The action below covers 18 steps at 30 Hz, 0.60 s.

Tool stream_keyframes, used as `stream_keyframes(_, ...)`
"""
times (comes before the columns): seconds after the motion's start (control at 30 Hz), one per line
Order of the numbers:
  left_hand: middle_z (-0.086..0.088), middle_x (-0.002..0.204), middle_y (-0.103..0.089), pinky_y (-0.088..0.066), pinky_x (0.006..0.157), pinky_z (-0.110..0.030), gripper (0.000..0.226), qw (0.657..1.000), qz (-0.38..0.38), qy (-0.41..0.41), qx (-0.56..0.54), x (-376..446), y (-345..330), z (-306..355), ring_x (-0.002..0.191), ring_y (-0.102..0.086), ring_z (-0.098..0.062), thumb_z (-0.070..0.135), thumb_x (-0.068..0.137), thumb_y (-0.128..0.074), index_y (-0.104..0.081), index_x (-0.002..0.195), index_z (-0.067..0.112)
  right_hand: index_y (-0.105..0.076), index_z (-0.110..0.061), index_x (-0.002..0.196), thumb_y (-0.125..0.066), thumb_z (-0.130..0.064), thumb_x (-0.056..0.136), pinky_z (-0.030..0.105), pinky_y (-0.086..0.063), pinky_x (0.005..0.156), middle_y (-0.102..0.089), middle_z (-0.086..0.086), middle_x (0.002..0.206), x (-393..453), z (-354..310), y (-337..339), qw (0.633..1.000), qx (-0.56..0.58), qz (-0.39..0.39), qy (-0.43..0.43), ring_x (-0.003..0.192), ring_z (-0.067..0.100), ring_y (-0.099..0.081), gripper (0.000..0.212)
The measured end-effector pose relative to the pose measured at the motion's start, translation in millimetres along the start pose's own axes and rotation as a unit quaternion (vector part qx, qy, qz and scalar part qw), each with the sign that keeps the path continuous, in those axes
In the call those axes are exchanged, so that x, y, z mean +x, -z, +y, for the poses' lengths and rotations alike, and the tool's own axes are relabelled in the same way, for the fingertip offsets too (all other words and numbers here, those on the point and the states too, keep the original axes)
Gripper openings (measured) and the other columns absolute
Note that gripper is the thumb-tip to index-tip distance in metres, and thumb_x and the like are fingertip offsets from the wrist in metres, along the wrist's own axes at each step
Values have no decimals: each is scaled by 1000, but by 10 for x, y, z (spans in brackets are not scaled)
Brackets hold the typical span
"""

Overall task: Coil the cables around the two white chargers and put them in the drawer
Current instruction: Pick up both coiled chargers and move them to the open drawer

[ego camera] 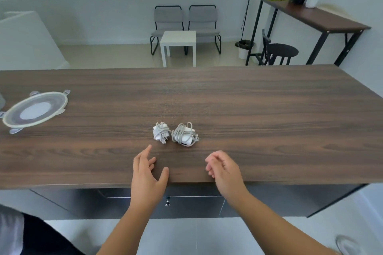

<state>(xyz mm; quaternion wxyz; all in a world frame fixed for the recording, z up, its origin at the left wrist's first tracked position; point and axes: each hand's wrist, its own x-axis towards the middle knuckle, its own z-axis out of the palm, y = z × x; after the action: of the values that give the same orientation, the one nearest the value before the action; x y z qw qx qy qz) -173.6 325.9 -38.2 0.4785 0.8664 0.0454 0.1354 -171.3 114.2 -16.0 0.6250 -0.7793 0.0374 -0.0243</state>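
Two white chargers lie side by side on the wooden table (248, 109), each with its cable wound around it. The smaller charger (161, 133) on the left shows its plug prongs pointing away from me. The larger charger (185, 134) sits just to its right. My left hand (148, 174) hovers over the table's near edge below the smaller charger, fingers spread and empty. Below the larger charger is my right hand (222, 168), fingers loosely curled and holding nothing. Under the table edge, the dark drawer (186, 206) with a small metal knob (167, 203) is closed.
A round clear container lid (35, 109) with clips lies at the table's left end. Beyond the table stand two grey chairs (186, 25), a small white side table (178, 44), a black stool (279, 51) and a tall dark desk (310, 16).
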Motion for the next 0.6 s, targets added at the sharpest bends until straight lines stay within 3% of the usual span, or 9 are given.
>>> stream_keyframes(0.1, 9, 128, -44, -50, 94, -30, 62, 999, 16, -45, 24, -266, -67, 7, 114, -52, 1, 9, 83, -72, -45, 137, 26, -64, -19, 77, -55, -14, 90, 31, -49, 67, -61, -4, 65, -267, 15, -2, 997, -31, -66, 25, 64, 10, -56, 16)
stream_keyframes(0.23, 10, 129, -50, -51, 94, -31, 50, 994, 29, -63, 82, -489, -97, 10, 118, -50, -6, 12, 83, -72, -55, 129, 23, -64, -18, 80, -54, -21, 92, 29, -49, 66, -61, -3, 65, -455, 155, -11, 990, -36, -133, -20, 64, 8, -55, 16)
stream_keyframes(0.4, 5, 139, -53, -34, 112, -47, 47, 965, -1, -110, 238, -565, 36, -265, 138, -38, -23, 42, 89, -50, -55, 132, 22, -66, -13, 82, -54, -19, 91, 26, -44, 64, -61, 0, 64, -531, 545, -39, 973, -55, -162, -152, 60, 9, -52, 16)
stream_keyframes(0.5, 10, 147, -46, -25, 115, -53, 46, 964, -4, -85, 253, -491, 215, -391, 144, -28, -20, 47, 96, -38, -51, 136, 29, -66, -17, 80, -56, -24, 89, 30, -45, 66, -65, -1, 66, -464, 895, -123, 945, -128, -210, -216, 62, 12, -54, 15)
stream_keyframes(0.6, 15, 150, -41, -12, 119, -51, 43, 963, -8, -78, 256, -419, 351, -505, 147, -21, -17, 46, 100, -31, -49, 138, 38, -64, -18, 86, -52, -23, 90, 24, -43, 58, -65, -2, 69, -407, 1240, -301, 913, -176, -237, -282, 63, 15, -53, 14)
